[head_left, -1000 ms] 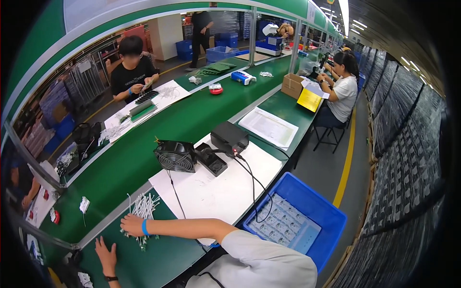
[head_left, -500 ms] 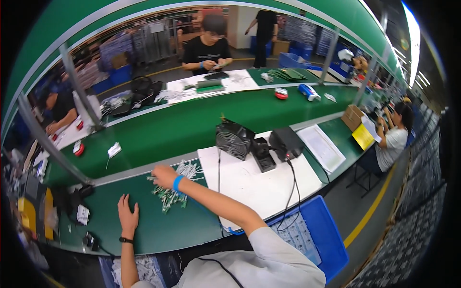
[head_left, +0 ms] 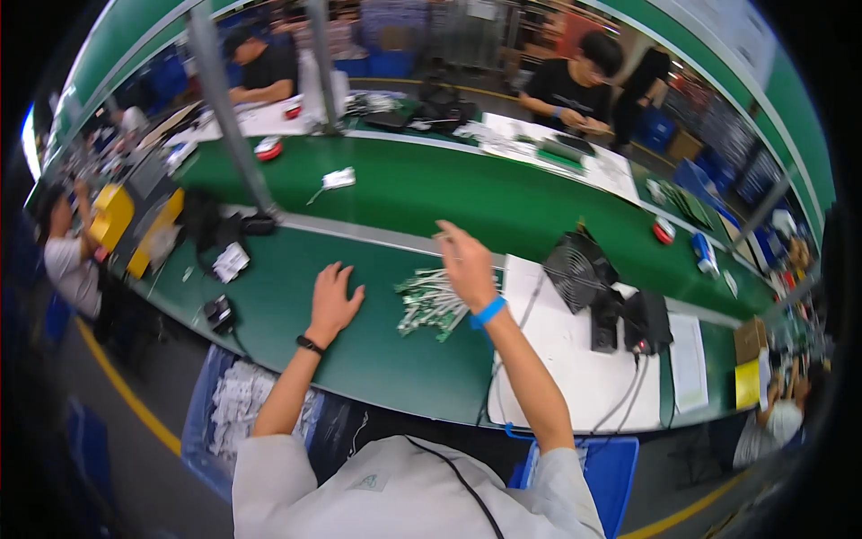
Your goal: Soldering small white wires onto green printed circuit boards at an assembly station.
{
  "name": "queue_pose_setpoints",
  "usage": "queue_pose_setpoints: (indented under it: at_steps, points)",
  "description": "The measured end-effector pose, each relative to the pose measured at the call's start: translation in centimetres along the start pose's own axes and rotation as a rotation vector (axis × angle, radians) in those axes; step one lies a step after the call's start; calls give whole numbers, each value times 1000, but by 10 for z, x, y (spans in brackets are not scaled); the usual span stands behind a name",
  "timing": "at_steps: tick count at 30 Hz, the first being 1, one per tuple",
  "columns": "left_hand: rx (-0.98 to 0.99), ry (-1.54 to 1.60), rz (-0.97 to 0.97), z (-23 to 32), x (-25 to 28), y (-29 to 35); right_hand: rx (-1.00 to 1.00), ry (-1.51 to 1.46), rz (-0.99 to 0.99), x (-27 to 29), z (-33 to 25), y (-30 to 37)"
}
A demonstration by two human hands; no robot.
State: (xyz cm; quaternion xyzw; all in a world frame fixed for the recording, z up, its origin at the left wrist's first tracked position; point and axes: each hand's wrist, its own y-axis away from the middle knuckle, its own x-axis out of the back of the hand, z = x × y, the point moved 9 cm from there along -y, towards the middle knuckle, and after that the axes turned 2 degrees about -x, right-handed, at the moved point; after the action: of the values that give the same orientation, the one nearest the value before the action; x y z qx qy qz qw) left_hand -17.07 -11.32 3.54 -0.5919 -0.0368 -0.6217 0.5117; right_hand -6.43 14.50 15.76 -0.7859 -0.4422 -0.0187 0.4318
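Observation:
A heap of thin white cable pieces with green ends (head_left: 433, 304) lies on the green worktop (head_left: 377, 382). Over its right edge is my right hand (head_left: 469, 268), slightly blurred, with fingers stretched out and nothing visible in them; a blue band circles that wrist. To the left of the heap, my left hand (head_left: 334, 298) rests on the worktop, fingers spread and holding nothing. It wears a dark wristband. A white board (head_left: 561, 382) begins just right of my right hand.
On the board stand a black round-grilled fan (head_left: 577, 269) and a black box (head_left: 646, 322) with cables. Blue bins (head_left: 202, 422) sit below the front edge, one full of white parts. A small black device (head_left: 218, 314) stands left. Co-workers sit across the green belt (head_left: 404, 193).
The view has swung left. My right hand has moved from the heap's left side to its right edge, and its fingers are now stretched out. My left hand stays beside the heap.

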Motion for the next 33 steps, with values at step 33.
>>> queue_pose_setpoints:
  at_steps: [33]
  points:
    - [266, 277, 621, -124, 158, -59, -160, -104, 149, 17, -30, 24]
